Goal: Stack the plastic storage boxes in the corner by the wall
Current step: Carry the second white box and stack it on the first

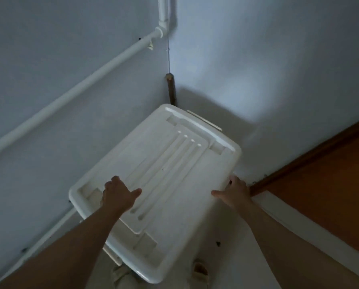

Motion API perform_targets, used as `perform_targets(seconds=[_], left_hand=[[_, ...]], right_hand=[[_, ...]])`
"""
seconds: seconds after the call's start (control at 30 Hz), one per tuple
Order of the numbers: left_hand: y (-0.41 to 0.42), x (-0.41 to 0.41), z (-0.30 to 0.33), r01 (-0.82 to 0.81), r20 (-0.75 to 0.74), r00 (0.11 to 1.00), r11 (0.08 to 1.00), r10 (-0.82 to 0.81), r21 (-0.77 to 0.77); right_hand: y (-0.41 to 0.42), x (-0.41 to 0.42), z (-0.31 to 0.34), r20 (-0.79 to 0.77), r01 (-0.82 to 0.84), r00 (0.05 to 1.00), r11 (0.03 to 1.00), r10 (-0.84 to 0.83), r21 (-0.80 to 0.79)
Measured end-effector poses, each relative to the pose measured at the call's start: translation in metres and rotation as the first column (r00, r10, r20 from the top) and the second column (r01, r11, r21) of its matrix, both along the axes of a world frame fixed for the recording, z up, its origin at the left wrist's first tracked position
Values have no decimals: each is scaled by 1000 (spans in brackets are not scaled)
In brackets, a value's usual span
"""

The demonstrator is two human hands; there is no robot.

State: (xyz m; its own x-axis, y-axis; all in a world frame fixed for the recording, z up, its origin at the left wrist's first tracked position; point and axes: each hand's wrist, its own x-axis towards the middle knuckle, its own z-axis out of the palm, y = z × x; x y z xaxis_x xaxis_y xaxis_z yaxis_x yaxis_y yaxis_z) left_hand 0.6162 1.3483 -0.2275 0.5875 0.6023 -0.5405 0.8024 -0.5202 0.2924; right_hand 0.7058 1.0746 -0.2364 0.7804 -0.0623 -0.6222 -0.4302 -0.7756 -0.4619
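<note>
A large white plastic storage box (174, 163) with a ribbed, closed lid stands in the corner where two pale walls meet, its far end close to the corner. My left hand (119, 193) rests on the lid near its left edge, thumb spread to the right. My right hand (233, 191) is at the lid's right edge, fingers over the rim beside the wall, thumb on top of the lid. Whatever is under the box is hidden, and no second box shows.
A white pipe (76, 92) runs along the left wall and turns up at the corner. A brown stick (171, 89) stands in the corner behind the box. A wooden door (328, 197) with a dark frame is on the right. My foot (200, 269) is below the box.
</note>
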Motion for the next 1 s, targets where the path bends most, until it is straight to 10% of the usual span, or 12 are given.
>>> perform_targets(seconds=[0.67, 1.0], left_hand=[[-121, -129, 0, -228, 95, 968, 973, 231, -42], [-181, -153, -13, -157, 0, 987, 976, 159, 149]], right_hand=[[-59, -29, 36, 102, -424, 897, 902, 430, -79], [-69, 7, 12, 159, -755, 532, 551, 832, -355]])
